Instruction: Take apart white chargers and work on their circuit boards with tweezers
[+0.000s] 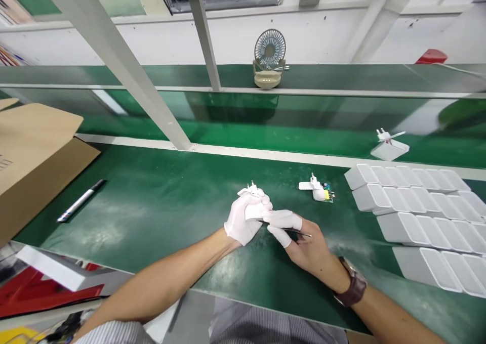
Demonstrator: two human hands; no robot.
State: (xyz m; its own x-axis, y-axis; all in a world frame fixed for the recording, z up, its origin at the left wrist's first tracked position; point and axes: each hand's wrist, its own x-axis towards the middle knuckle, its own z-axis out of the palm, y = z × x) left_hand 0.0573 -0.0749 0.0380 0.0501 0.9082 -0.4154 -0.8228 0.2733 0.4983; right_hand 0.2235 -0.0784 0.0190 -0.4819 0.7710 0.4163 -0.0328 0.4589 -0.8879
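In a white glove, my left hand is closed around a white plug-in charger housing. Two metal pins stick up from the charger, above the fingers. My right hand wears white finger covers and pinches a thin dark metal tool, whose tip is hidden at the housing. The right fingertips touch or nearly touch the housing. To the right of the hands lies an opened white plug with a bare circuit board beside it.
Rows of white plastic housings fill the bench's right side. Behind them, another white plug piece rests near the ledge. A marker and a cardboard box are at the left. A small fan stands on the shelf; a metal post rises from the bench.
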